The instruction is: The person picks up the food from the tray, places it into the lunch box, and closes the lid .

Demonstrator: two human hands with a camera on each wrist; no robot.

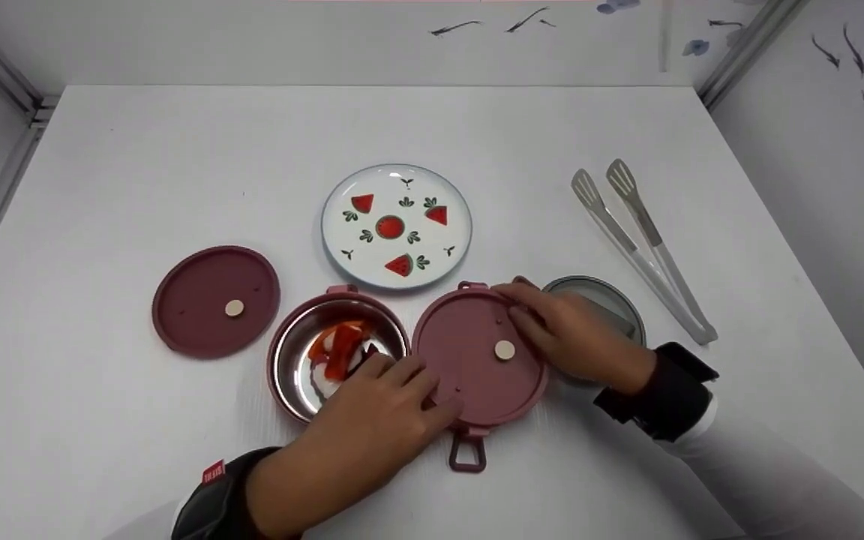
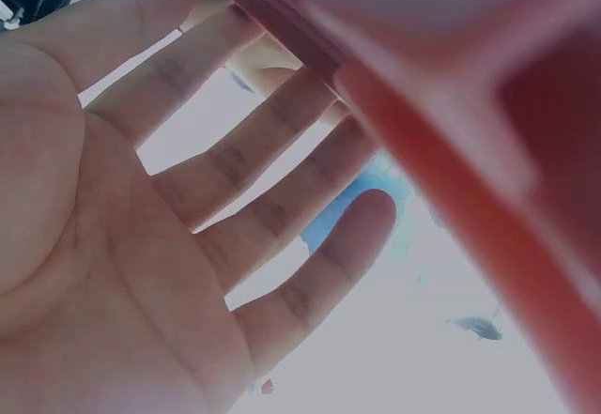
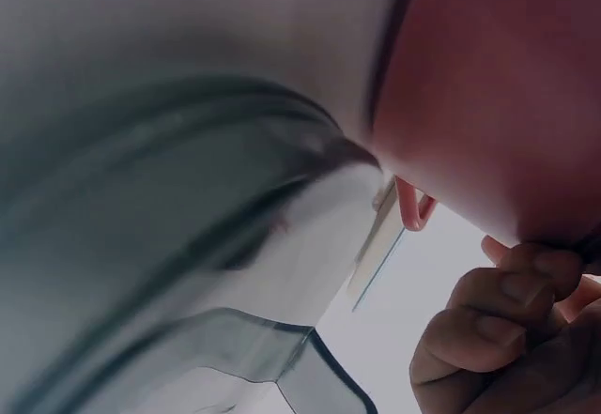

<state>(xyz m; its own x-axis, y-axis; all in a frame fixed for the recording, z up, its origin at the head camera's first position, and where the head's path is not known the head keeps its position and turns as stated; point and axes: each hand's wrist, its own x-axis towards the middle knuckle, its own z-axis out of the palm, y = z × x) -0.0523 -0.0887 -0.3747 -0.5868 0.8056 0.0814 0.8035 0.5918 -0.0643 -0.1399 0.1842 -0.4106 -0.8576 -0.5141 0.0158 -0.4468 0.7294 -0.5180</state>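
A round dark pink lid (image 1: 469, 352) with a beige knob covers a pot whose loop handle (image 1: 468, 457) points toward me. My right hand (image 1: 586, 337) grips the lid's right rim, its fingers curled under the pink side (image 3: 488, 104) in the right wrist view. From the left, my left hand (image 1: 372, 420) touches the lid's rim. Its fingers (image 2: 268, 142) are nearly straight and spread, with the tips right at the edge. Beneath that hand sits an uncovered steel-lined pink pot (image 1: 286, 367), partly hidden, holding red, orange and white food pieces (image 1: 340, 349).
A second dark pink lid (image 1: 207, 300) lies at the left. Behind the pots is a white plate (image 1: 432, 247) with watermelon prints. Metal tongs (image 1: 646, 259) lie at the right, beyond a grey-green round dish (image 1: 631, 304) partly hidden by my right hand.
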